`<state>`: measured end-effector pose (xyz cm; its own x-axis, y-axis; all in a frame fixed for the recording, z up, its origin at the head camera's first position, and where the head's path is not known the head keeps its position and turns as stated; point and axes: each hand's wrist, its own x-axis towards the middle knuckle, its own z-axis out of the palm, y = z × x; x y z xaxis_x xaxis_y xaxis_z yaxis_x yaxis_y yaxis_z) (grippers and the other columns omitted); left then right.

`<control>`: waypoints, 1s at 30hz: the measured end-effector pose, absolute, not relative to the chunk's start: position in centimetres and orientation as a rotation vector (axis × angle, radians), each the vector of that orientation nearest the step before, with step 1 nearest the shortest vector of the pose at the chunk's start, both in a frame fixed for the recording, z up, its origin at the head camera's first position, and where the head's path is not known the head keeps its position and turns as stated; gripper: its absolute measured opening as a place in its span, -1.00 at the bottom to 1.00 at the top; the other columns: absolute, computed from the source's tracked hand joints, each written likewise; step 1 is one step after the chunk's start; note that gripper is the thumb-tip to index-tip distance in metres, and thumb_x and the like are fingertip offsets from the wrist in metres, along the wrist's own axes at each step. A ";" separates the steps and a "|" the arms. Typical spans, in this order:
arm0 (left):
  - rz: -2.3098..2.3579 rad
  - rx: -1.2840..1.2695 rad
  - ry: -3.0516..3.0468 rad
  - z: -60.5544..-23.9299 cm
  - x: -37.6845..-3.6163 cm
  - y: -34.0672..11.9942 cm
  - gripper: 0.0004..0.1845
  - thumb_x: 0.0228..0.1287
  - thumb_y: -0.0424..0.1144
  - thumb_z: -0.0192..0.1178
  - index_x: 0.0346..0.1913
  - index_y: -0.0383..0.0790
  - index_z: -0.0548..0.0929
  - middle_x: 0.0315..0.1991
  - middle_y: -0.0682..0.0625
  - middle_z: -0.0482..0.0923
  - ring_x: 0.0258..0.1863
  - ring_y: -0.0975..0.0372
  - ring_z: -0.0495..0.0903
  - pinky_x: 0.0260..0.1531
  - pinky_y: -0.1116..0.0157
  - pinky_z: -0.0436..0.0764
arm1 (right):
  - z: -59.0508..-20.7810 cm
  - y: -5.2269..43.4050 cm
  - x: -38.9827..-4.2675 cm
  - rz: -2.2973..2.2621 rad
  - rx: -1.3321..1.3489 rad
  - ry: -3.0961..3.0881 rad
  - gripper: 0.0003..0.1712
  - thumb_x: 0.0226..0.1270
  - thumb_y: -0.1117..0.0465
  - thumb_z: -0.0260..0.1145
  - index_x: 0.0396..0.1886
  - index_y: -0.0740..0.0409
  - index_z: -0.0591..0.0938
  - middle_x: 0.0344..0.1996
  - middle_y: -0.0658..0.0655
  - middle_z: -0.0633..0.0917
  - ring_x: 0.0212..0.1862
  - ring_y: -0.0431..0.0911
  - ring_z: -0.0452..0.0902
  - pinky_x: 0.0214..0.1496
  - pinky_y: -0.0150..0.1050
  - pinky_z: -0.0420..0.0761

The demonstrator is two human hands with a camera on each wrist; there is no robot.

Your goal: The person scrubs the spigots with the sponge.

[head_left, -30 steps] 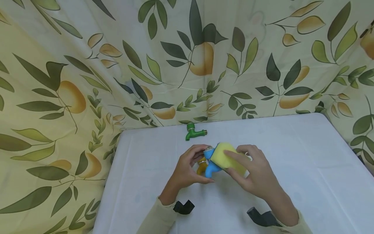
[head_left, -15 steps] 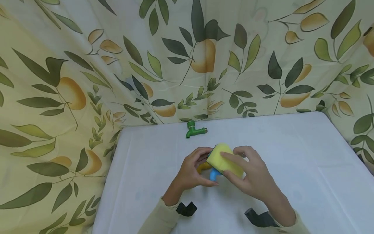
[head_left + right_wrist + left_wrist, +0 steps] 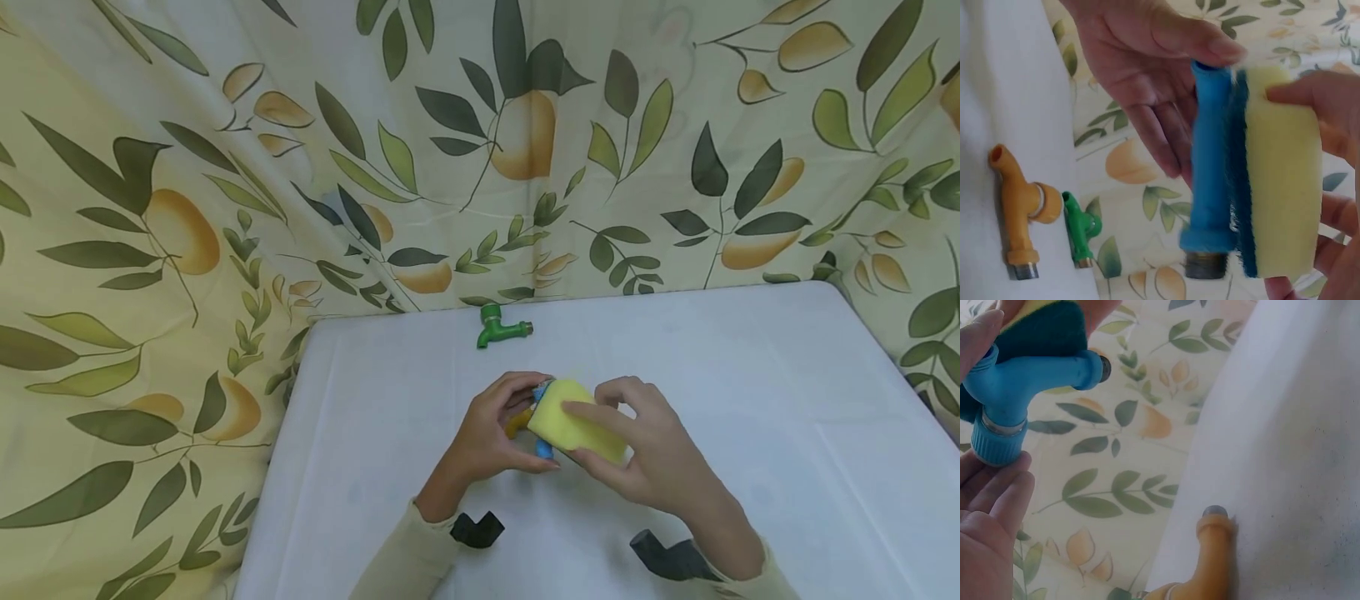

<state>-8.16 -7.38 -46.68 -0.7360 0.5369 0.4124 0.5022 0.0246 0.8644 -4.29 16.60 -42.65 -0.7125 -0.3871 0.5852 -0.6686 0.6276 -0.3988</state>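
My left hand (image 3: 483, 433) holds a blue plastic tap (image 3: 1013, 381) between thumb and fingers, one at the spout's mouth and the others at its knob. In the right wrist view the thumb sits on the spout's mouth, and the tap's threaded metal end points down. A yellow sponge (image 3: 577, 425) with a dark green scouring side is gripped in my right hand (image 3: 660, 450). Its scouring side (image 3: 1244, 175) lies against the tap's body. From the head view the sponge hides most of the blue tap.
An orange tap (image 3: 1019, 212) lies on the white-covered table (image 3: 750, 400), behind the left hand in the head view. Farther back lies a green tap (image 3: 498, 327) near the table's far edge. A leaf-patterned curtain (image 3: 480, 150) hangs behind and to the left.
The sponge has shifted left and then slightly down across the blue tap, covering more of it in the head view. Both hands keep their holds, and the head view has tilted slightly.
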 end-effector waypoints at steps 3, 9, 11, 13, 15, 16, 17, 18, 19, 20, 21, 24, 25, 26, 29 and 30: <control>1.870 1.126 2.215 -47.3 -8.4 -7.4 0.07 -0.29 -0.50 0.68 0.40 -0.31 0.34 0.35 -0.21 0.41 0.36 0.05 0.52 0.31 0.24 0.54 | -42.4 16.7 -4.4 0.847 0.811 -2.395 -0.53 0.29 -0.25 0.39 0.06 -0.14 0.76 -0.15 -0.01 0.59 -0.11 -0.13 0.47 -0.14 -0.16 0.48; 1.868 1.154 2.206 -47.2 -8.5 -7.4 0.04 -0.22 -0.41 0.69 0.42 -0.27 0.35 0.35 -0.17 0.41 0.35 0.08 0.52 0.30 0.25 0.56 | -42.4 16.5 -4.3 0.851 0.766 -2.407 -0.49 0.36 -0.29 0.31 0.09 -0.10 0.75 -0.12 0.06 0.57 -0.07 -0.08 0.50 -0.09 -0.17 0.52; 1.869 1.156 2.209 -47.1 -8.5 -7.5 0.03 -0.21 -0.41 0.68 0.41 -0.26 0.35 0.35 -0.16 0.42 0.35 0.09 0.52 0.30 0.25 0.55 | -42.5 16.6 -4.2 0.849 0.814 -2.411 -0.48 0.37 -0.32 0.28 0.09 -0.12 0.75 -0.13 0.02 0.58 -0.07 -0.11 0.47 -0.08 -0.17 0.50; 1.871 1.154 2.214 -47.0 -8.5 -7.7 0.03 -0.21 -0.41 0.68 0.41 -0.26 0.36 0.35 -0.16 0.42 0.35 0.09 0.52 0.31 0.24 0.55 | -42.5 16.8 -4.2 0.854 0.837 -2.415 -0.50 0.36 -0.31 0.29 0.07 -0.14 0.76 -0.14 0.00 0.59 -0.09 -0.12 0.46 -0.08 -0.15 0.47; 1.881 1.151 2.216 -47.1 -8.6 -7.8 0.03 -0.22 -0.43 0.68 0.41 -0.26 0.35 0.35 -0.16 0.42 0.35 0.09 0.53 0.30 0.23 0.55 | -42.5 17.0 -4.3 0.833 0.795 -2.415 -0.55 0.29 -0.22 0.39 0.05 -0.13 0.76 -0.16 0.01 0.60 -0.11 -0.11 0.48 -0.11 -0.12 0.50; 1.885 1.151 2.216 -47.1 -8.6 -7.8 0.04 -0.23 -0.44 0.68 0.41 -0.26 0.35 0.35 -0.17 0.42 0.35 0.09 0.53 0.30 0.22 0.55 | -42.5 17.1 -4.4 0.827 0.755 -2.425 -0.55 0.24 -0.17 0.44 0.06 -0.12 0.76 -0.16 0.02 0.60 -0.11 -0.10 0.50 -0.12 -0.10 0.52; 1.889 1.149 2.217 -47.1 -8.6 -7.8 0.04 -0.24 -0.44 0.68 0.41 -0.27 0.35 0.35 -0.17 0.42 0.35 0.08 0.53 0.30 0.22 0.55 | -42.5 17.2 -4.5 0.821 0.715 -2.425 -0.54 0.17 -0.11 0.48 0.06 -0.10 0.76 -0.16 0.04 0.60 -0.12 -0.07 0.51 -0.14 -0.08 0.54; 1.897 1.148 2.212 -47.1 -8.7 -7.8 0.05 -0.24 -0.45 0.68 0.41 -0.27 0.34 0.35 -0.17 0.42 0.36 0.08 0.53 0.30 0.21 0.55 | -42.6 17.1 -4.5 0.815 0.676 -2.427 -0.51 0.11 -0.05 0.51 0.07 -0.09 0.75 -0.15 0.07 0.60 -0.11 -0.05 0.53 -0.16 -0.06 0.56; 1.907 1.148 2.206 -47.2 -8.7 -7.8 0.05 -0.25 -0.45 0.68 0.41 -0.28 0.34 0.35 -0.18 0.42 0.36 0.07 0.52 0.29 0.21 0.56 | -42.6 17.1 -4.6 0.807 0.646 -2.430 -0.47 0.06 0.00 0.53 0.09 -0.08 0.75 -0.15 0.09 0.60 -0.11 -0.03 0.54 -0.17 -0.06 0.59; 1.913 1.149 2.203 -47.2 -8.7 -7.8 0.06 -0.25 -0.46 0.68 0.41 -0.28 0.34 0.35 -0.18 0.41 0.36 0.07 0.52 0.29 0.20 0.56 | -42.7 16.9 -4.6 0.811 0.635 -2.435 -0.44 0.02 0.03 0.55 0.11 -0.07 0.74 -0.14 0.10 0.59 -0.09 -0.02 0.55 -0.16 -0.05 0.61; 1.917 1.148 2.200 -47.2 -8.8 -7.8 0.05 -0.25 -0.46 0.68 0.41 -0.28 0.34 0.35 -0.18 0.41 0.37 0.07 0.52 0.30 0.21 0.55 | -42.7 16.7 -4.5 0.824 0.643 -2.440 -0.44 0.04 0.01 0.55 0.12 -0.07 0.74 -0.12 0.10 0.59 -0.07 -0.02 0.54 -0.13 -0.04 0.61; 1.922 1.155 2.201 -47.1 -8.8 -7.8 0.05 -0.25 -0.47 0.68 0.40 -0.29 0.34 0.34 -0.19 0.41 0.37 0.07 0.51 0.31 0.22 0.55 | -42.7 16.1 -4.2 0.853 0.744 -2.442 -0.49 0.21 -0.14 0.48 0.13 -0.11 0.74 -0.08 0.06 0.59 -0.02 -0.06 0.51 -0.06 -0.09 0.59; 1.918 1.157 2.206 -47.1 -8.8 -7.8 0.05 -0.25 -0.47 0.68 0.40 -0.29 0.34 0.34 -0.19 0.42 0.36 0.07 0.51 0.31 0.22 0.55 | -42.7 16.2 -4.1 0.861 0.793 -2.428 -0.51 0.25 -0.18 0.45 0.12 -0.12 0.74 -0.08 0.05 0.59 -0.02 -0.09 0.50 -0.05 -0.14 0.56; 1.915 1.156 2.209 -47.0 -8.8 -7.8 0.05 -0.25 -0.46 0.68 0.40 -0.29 0.34 0.34 -0.19 0.42 0.36 0.07 0.52 0.31 0.23 0.55 | -42.7 16.3 -4.1 0.868 0.830 -2.426 -0.52 0.28 -0.22 0.41 0.11 -0.14 0.74 -0.08 0.03 0.60 -0.02 -0.10 0.49 -0.03 -0.16 0.54; 1.916 1.154 2.220 -46.9 -8.8 -8.0 0.04 -0.25 -0.46 0.68 0.40 -0.29 0.35 0.34 -0.20 0.42 0.35 0.06 0.53 0.29 0.23 0.56 | -42.9 17.2 -4.1 0.826 0.831 -2.420 -0.54 0.19 -0.18 0.46 0.06 -0.17 0.76 -0.11 0.00 0.61 -0.06 -0.13 0.48 -0.09 -0.18 0.51; 1.920 1.155 2.224 -46.8 -8.8 -8.1 0.04 -0.25 -0.45 0.68 0.40 -0.30 0.35 0.34 -0.20 0.42 0.34 0.05 0.54 0.28 0.22 0.57 | -42.9 17.5 -4.2 0.811 0.796 -2.423 -0.53 0.12 -0.12 0.50 0.05 -0.16 0.77 -0.13 0.01 0.62 -0.08 -0.12 0.49 -0.12 -0.19 0.52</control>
<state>-8.80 -8.14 -46.82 -0.7321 0.5060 0.4561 0.5249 -0.0077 0.8511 -4.20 17.53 -42.90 -0.7264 -0.3738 0.5768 -0.6456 0.6589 -0.3861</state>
